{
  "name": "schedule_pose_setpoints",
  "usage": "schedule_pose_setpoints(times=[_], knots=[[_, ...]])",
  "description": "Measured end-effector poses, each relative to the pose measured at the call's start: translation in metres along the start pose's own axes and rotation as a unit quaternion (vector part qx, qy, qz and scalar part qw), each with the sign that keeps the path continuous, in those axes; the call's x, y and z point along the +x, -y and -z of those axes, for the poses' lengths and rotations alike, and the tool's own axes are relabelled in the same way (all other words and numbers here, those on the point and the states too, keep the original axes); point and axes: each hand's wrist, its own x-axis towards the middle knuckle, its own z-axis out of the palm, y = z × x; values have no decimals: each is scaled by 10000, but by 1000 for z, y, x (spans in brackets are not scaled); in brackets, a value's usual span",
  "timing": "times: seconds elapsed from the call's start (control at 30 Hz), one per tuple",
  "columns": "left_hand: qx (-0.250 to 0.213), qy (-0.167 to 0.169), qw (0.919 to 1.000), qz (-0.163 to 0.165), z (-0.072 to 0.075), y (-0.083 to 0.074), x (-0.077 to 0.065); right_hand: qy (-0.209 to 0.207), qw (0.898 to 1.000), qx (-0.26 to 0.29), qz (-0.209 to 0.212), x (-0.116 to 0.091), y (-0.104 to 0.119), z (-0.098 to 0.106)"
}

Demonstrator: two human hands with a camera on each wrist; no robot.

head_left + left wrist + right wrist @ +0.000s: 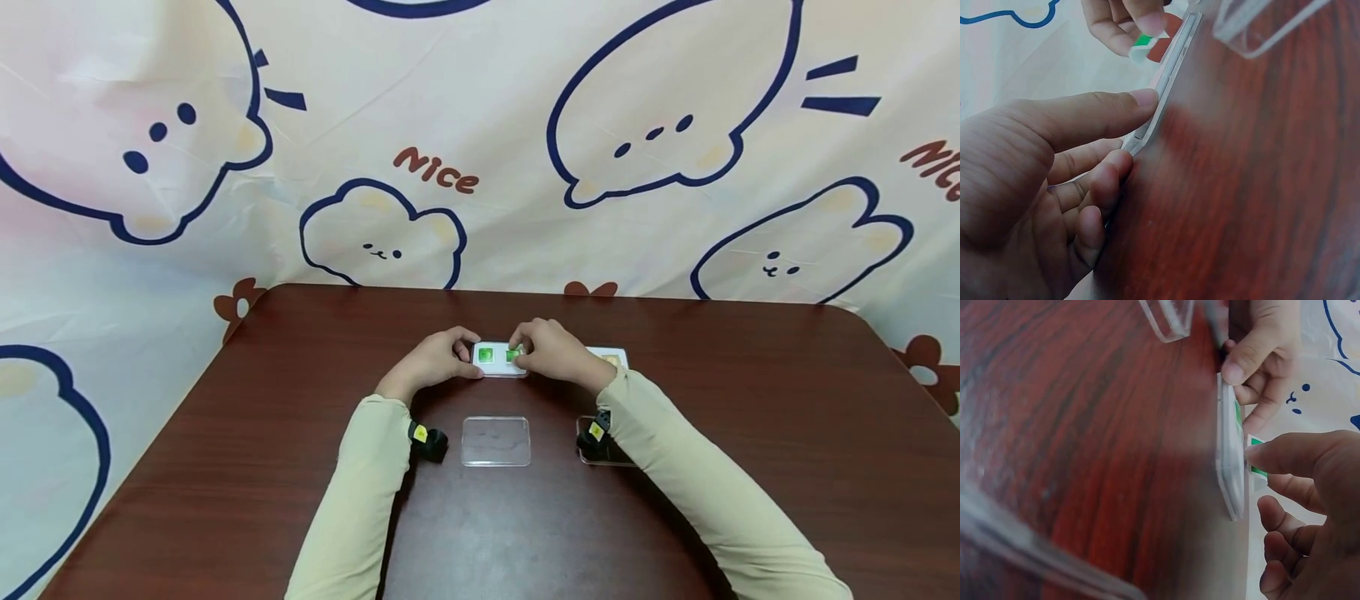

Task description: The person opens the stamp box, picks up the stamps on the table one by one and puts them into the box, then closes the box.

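Observation:
A slim white case (495, 369) in a clear plastic shell lies on the table, with a green square (486, 355) on its left half. My left hand (435, 360) grips the case's left end, thumb (1144, 100) along the near edge. Over the right half of the case, my right hand (555, 352) pinches a thin green-and-white square (1259, 465) between thumb and finger. In the left wrist view this square (1142, 42) looks bent and stands off the case's face. The right hand hides part of the case's right end in the head view.
A clear plastic lid (496, 442) lies on the brown table (300, 467) nearer me. Another clear piece (611, 463) is partly under my right wrist. Behind the right hand, a white case with pale yellow (611, 354) shows. A printed cloth (510, 233) hangs behind the table.

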Motion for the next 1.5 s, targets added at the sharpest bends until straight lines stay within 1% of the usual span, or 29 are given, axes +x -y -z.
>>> schedule_pose_setpoints(times=[0.27,0.37,0.67,0.93,1.03,1.17,1.33,1.5], knots=[[-87,37,9999,51,0,-1,-1,-33,9999,-66,-91,1,0,-4],[-94,30,9999,24,0,-1,-1,-19,9999,-86,-126,2,1,-4],[-97,13,10000,9,-1,2,-1,149,9996,-165,-194,1,2,-5],[-73,-5,10000,-37,0,1,-2,71,9998,-146,-144,-1,3,-1],[-81,1,10000,-32,1,1,-2,38,9999,-135,-94,-5,6,3],[-94,-4,10000,-11,2,1,-1,112,9999,-12,33,-15,10,8],[-105,25,9999,-51,2,2,0,322,9982,428,255,-30,12,10],[-123,21,9999,-62,1,2,1,663,9937,861,266,-47,9,4]])
